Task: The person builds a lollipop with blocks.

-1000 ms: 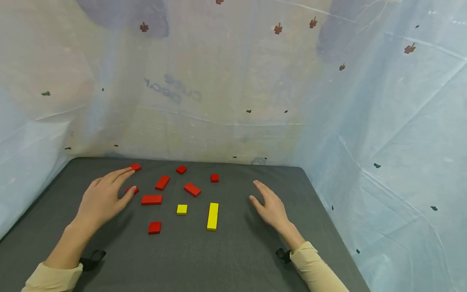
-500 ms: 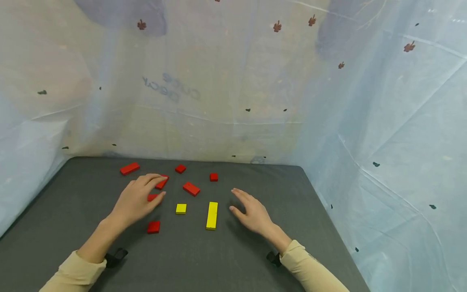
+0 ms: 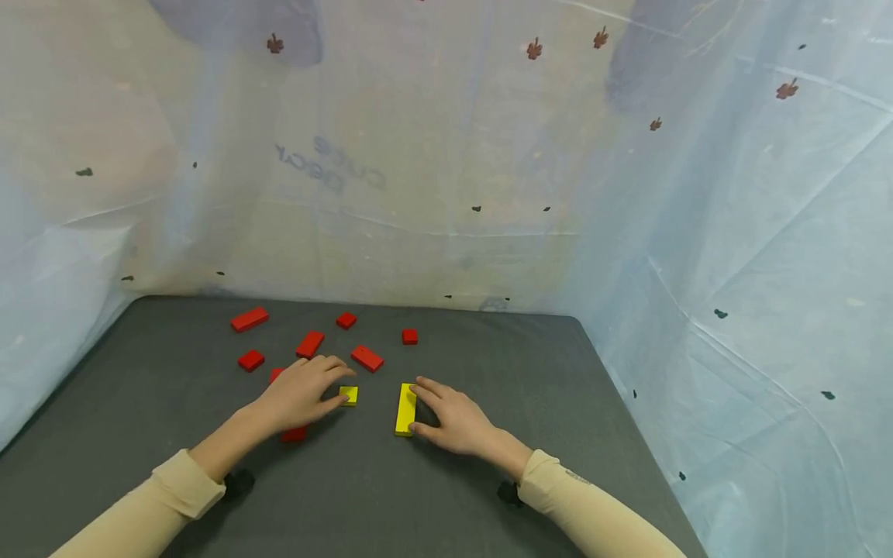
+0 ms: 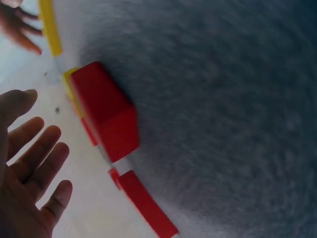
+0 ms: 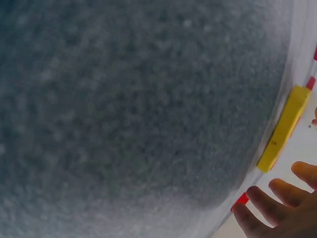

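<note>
My left hand (image 3: 296,395) is over the small yellow square block (image 3: 350,394), with thumb and fingertips overlapping it in the head view. The left wrist view shows that hand (image 4: 32,173) with its fingers spread and nothing in the palm. My right hand (image 3: 453,418) reaches the right side of the long yellow block (image 3: 405,411), fingertips and thumb at its edge. Seen from the right wrist, the fingers lie apart near the long yellow block (image 5: 283,130). Two red blocks, one red block (image 3: 277,374) behind the left hand and another (image 3: 294,435) under its wrist, are partly hidden.
Several red blocks lie scattered on the dark grey table (image 3: 530,364), among them a long one (image 3: 249,318) at the far left and a small one (image 3: 409,336) at the back. A pale plastic sheet (image 3: 418,155) hangs behind the table and along its right side.
My left hand has moved right, from the far left red blocks to the small yellow block. The right hand has moved left to the long yellow block. The blocks stay in place.
</note>
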`<state>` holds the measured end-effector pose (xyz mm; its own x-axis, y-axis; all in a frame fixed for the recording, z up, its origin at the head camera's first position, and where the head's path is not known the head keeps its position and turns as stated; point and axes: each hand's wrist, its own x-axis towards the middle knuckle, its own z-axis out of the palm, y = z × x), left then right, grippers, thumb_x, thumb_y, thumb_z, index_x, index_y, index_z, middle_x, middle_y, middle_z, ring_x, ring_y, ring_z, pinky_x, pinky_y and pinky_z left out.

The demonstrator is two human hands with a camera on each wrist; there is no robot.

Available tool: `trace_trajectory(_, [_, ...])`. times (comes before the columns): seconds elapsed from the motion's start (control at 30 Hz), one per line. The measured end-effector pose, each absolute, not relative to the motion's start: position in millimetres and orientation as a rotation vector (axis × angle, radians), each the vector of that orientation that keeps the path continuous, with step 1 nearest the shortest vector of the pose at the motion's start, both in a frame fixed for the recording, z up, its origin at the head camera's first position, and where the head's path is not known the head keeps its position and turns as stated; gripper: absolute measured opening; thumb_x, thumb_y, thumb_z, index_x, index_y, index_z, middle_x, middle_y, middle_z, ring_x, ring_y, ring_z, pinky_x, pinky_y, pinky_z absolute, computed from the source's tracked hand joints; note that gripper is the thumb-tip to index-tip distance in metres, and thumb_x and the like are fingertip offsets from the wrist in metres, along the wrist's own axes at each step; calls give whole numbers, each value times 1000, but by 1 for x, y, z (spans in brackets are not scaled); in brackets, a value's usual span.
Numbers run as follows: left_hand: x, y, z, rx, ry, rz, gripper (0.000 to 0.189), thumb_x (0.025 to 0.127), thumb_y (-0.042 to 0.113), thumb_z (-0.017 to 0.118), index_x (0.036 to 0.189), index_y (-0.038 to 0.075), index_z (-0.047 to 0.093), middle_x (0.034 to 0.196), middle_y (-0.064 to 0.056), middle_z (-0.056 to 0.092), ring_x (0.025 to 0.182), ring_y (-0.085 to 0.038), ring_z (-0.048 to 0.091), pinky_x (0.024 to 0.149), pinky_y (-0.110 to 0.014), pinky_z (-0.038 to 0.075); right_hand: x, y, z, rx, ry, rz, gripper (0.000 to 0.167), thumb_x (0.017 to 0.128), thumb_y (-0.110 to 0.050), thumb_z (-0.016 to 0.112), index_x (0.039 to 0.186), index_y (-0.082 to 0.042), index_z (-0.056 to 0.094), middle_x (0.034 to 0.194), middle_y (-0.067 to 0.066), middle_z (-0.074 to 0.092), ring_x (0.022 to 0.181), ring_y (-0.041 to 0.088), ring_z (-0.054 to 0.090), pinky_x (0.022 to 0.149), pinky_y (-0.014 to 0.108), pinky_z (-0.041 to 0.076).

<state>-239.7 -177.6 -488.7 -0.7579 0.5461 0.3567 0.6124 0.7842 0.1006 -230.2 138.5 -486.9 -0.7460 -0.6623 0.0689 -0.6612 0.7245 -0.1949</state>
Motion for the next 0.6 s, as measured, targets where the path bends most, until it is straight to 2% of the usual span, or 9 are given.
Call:
trace_trajectory(0.33, [-240, -172, -496, -988, -2719, -182, 34, 80, 36, 77, 110, 21, 70, 107, 4, 62, 98, -15, 59, 76, -34, 47, -230, 133, -493, -1184, 2884, -232, 65, 93, -55, 52, 147, -20, 41, 156, 8, 29, 135, 25, 43, 102, 46, 45])
trace_trajectory(0.6, [-244, -171, -500, -1021, -2691, -192, 28, 80, 30, 78, 105, 21, 71, 104, 4, 63, 96, -16, 59, 75, -35, 48, -231, 134, -492, -1223, 2888, -259, 61, 93, -51, 56, 143, -18, 47, 153, 9, 35, 135, 25, 43, 105, 45, 41])
